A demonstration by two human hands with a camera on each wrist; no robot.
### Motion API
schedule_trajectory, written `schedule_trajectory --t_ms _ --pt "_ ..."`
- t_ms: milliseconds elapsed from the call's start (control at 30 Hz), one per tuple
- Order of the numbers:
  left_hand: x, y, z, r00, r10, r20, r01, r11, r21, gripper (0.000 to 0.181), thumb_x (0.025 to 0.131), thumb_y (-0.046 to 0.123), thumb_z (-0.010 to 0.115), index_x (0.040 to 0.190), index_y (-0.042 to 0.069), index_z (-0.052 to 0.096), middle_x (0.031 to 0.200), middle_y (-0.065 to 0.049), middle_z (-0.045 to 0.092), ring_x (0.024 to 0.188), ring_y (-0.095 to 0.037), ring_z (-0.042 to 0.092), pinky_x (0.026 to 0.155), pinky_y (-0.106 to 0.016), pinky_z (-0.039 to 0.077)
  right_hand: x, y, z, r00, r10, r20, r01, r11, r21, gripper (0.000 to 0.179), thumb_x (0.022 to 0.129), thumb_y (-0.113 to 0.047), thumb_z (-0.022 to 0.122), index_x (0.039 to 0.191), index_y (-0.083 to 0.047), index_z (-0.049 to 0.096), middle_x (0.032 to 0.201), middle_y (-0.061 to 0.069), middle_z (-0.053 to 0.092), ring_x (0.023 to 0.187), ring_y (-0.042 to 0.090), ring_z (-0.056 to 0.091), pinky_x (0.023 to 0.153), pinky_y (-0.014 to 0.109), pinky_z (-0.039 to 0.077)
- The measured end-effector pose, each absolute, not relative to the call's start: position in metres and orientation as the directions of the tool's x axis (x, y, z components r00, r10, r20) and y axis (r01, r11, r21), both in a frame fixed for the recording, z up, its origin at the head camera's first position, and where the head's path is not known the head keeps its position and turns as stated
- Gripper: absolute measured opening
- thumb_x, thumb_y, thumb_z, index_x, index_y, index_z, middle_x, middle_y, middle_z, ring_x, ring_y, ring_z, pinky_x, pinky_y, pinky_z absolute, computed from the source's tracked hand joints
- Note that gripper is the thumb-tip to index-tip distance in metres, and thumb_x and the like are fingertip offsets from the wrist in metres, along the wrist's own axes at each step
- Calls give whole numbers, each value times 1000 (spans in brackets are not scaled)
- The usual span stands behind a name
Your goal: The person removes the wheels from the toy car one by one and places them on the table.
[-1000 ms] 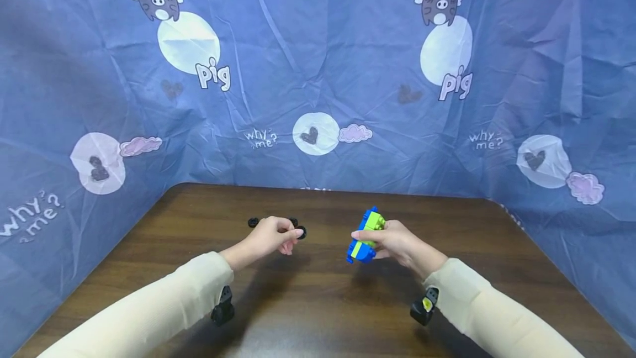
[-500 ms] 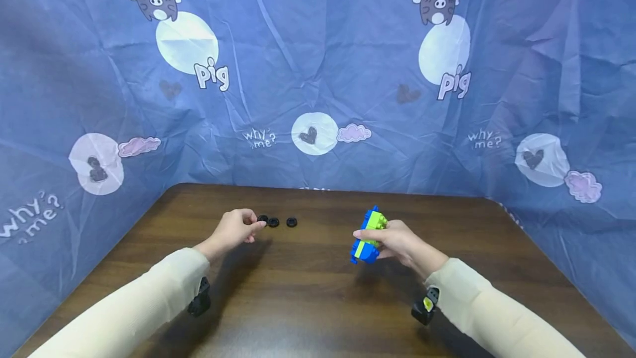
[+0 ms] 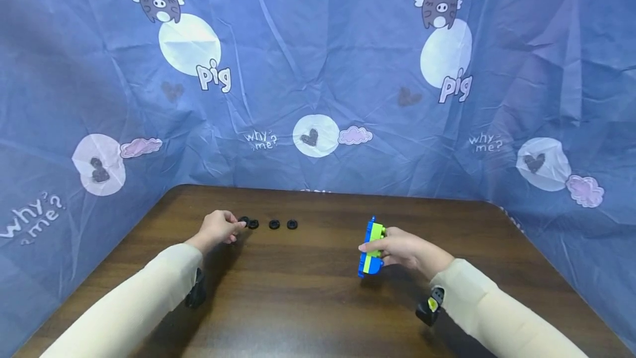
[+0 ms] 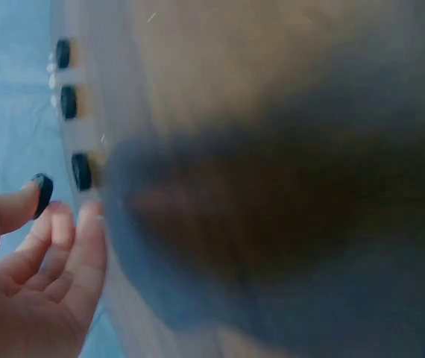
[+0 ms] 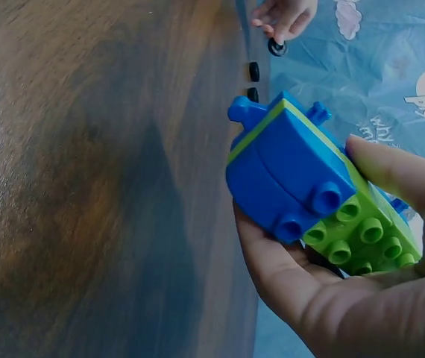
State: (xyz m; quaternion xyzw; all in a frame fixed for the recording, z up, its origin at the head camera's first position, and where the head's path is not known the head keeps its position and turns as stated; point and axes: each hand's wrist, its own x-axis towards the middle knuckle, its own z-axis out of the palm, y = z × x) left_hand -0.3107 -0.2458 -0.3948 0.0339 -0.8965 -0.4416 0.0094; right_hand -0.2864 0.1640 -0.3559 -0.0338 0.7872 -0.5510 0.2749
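My left hand (image 3: 218, 227) pinches a small black toy wheel (image 4: 42, 195) at the thumb tip, over the table's far left part. Beside it, three more black wheels lie flat in a row: a near one (image 3: 253, 224), a middle one (image 3: 274, 225) and one at the right end (image 3: 292, 225). To the right, my right hand (image 3: 404, 247) grips a blue and lime-green toy-brick car body (image 3: 371, 247) above the table. In the right wrist view, studs and blue axle stubs show on the car body (image 5: 294, 164); the palm hides its rear part.
The brown wooden table (image 3: 308, 291) ends at a blue printed curtain (image 3: 318, 82) behind and on both sides. Black wrist cameras, such as the right one (image 3: 428, 309), hang under the sleeves.
My left hand has moved left along the row with the pinched wheel, uncovering the wheels on the table. My right hand has lowered slightly and turned the car body more upright.
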Motion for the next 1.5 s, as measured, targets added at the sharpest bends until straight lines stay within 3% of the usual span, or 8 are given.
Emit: schedule_trajectory --t_ms 300,533,633,733,900,1133,1300,1500 --pt "-317 -258 -394 -979 -63 -196 -199 527 826 29 97 11 54 99 -18 61 65 -3 59 53 -8 58 55 -24 56 -286 162 -361 -834 -370 -410 317 288 -904 47 91 -18 68 122 9 46 99 11 68 87 18 69 88 42 57" --pt "-325 -266 -398 -961 -62 -268 -261 509 820 29 98 10 53 91 -18 60 62 -4 58 52 -11 57 56 -27 57 -287 157 -361 -853 -326 -408 338 252 -907 54 91 -20 68 127 10 43 103 14 68 90 20 68 86 41 58" --pt "-353 -288 -425 -946 -62 -318 -309 463 830 28 96 13 58 85 -13 61 61 -5 59 53 -13 59 57 -30 57 -286 155 -361 -855 -311 -415 352 240 -905 54 92 -21 67 129 10 43 104 15 68 90 20 68 86 41 57" --pt "-401 -324 -475 -934 11 -357 -323 397 859 32 92 20 66 76 -7 62 60 -6 61 53 -16 62 54 -31 57 -286 153 -361 -853 -308 -422 361 236 -902 52 92 -20 66 128 10 43 102 14 68 88 19 67 85 41 58" --pt "-448 -359 -526 -916 38 -399 -362 353 863 33 91 24 68 75 -4 63 63 -6 62 56 -17 63 57 -32 57 -286 152 -362 -849 -311 -427 365 240 -900 49 91 -19 66 125 9 46 98 11 68 86 18 67 82 38 59" --pt "-418 -331 -486 -918 0 -397 -377 314 872 26 95 16 61 76 -2 60 62 -4 59 56 -15 61 59 -29 58 -287 153 -361 -848 -318 -423 370 214 -904 45 93 -18 62 125 9 46 99 12 67 87 19 66 85 40 57" --pt "-438 -345 -504 -921 89 -380 -340 292 894 28 95 15 60 75 -4 59 64 -8 59 58 -18 63 60 -31 58 -288 153 -361 -847 -314 -428 394 170 -903 48 94 -16 58 129 11 41 104 16 63 90 22 64 90 42 56" --pt "-387 -318 -448 -944 15 -329 -297 394 870 24 97 9 55 91 -13 63 64 -8 60 56 -17 63 60 -31 59 -291 153 -358 -854 -316 -412 391 131 -911 52 95 -16 59 134 12 37 105 15 62 91 21 63 86 39 57"
